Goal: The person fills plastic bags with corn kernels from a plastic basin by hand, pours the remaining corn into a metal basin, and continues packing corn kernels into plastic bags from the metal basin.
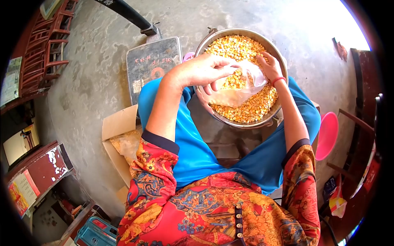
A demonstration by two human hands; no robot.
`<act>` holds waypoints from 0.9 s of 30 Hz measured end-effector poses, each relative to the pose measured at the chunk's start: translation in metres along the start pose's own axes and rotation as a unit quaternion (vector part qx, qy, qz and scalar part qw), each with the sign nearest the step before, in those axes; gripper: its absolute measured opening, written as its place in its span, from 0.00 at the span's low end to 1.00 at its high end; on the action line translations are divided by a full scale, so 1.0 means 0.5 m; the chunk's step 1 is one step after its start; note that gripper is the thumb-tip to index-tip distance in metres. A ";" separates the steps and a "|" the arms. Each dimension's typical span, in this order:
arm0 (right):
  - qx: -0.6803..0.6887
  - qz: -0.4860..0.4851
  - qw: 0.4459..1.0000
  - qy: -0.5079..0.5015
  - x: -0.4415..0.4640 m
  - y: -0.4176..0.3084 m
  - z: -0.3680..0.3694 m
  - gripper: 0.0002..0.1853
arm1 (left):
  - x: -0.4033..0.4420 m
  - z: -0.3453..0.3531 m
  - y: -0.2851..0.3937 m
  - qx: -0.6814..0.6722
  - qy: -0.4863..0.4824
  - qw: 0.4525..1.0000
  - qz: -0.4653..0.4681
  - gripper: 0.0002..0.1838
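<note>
A clear plastic bag (238, 95) with corn kernels in it lies tilted inside a large round metal pot (280, 51). Loose yellow-orange corn kernels (234, 44) fill much of the pot. My left hand (203, 70) reaches over the pot's left rim, with its fingers closed on the bag's edge. On the pot's right side, my right hand (270, 67) has its fingers curled at the kernels, close beside the bag's mouth. What those fingers hold, if anything, is hidden. A red bracelet (278, 80) circles the right wrist.
A platform scale (143, 61) stands left of the pot. By my left leg sits an open cardboard box (119, 123) with yellowish contents. A pink basin (327, 136) lies to the right. Wooden furniture (49, 45) lines the left, with a blue case (96, 233) at the lower left.
</note>
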State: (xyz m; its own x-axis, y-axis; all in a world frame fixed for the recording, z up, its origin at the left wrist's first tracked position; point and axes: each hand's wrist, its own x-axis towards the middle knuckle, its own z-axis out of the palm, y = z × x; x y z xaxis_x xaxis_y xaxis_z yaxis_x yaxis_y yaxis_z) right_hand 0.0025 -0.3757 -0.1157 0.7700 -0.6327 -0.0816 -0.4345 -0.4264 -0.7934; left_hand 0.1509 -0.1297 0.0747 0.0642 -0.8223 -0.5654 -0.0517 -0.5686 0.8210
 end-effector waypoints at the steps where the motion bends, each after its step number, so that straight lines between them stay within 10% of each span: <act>1: 0.021 -0.002 0.999 0.033 0.005 0.007 0.004 0.22 | -0.004 0.000 0.001 0.009 0.009 1.000 0.003 0.21; 7: 0.385 0.158 0.901 -0.123 -0.004 -0.180 -0.069 0.12 | -0.009 0.003 -0.024 -0.022 0.047 0.991 0.120 0.17; 15: 0.576 0.061 0.779 -0.240 -0.057 -0.327 -0.062 0.12 | -0.017 0.002 -0.009 -0.088 0.085 0.981 0.154 0.16; 21: 0.133 -0.009 0.941 -0.310 -0.106 -0.329 -0.007 0.14 | -0.019 -0.003 -0.005 -0.173 0.142 0.959 0.175 0.13; 23: -0.011 -0.332 0.921 -0.203 -0.101 -0.300 0.007 0.13 | -0.021 -0.002 -0.002 -0.168 0.135 0.962 0.169 0.13; 25: -0.025 -0.311 0.919 -0.240 -0.100 -0.308 -0.011 0.14 | -0.021 -0.001 0.000 -0.155 0.119 0.967 0.162 0.13; 27: 0.139 -0.065 0.922 -0.357 -0.084 -0.313 -0.035 0.13 | -0.016 -0.005 -0.011 -0.148 0.117 0.968 0.166 0.13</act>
State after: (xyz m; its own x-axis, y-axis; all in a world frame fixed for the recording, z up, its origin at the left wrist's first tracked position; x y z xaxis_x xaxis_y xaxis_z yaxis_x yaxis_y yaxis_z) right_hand 0.0297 -0.2939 0.0224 0.9615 0.0404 -0.2718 -0.2564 -0.2238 -0.9403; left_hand 0.1529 -0.1197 0.0748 0.3185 -0.9111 -0.2616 0.1779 -0.2136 0.9606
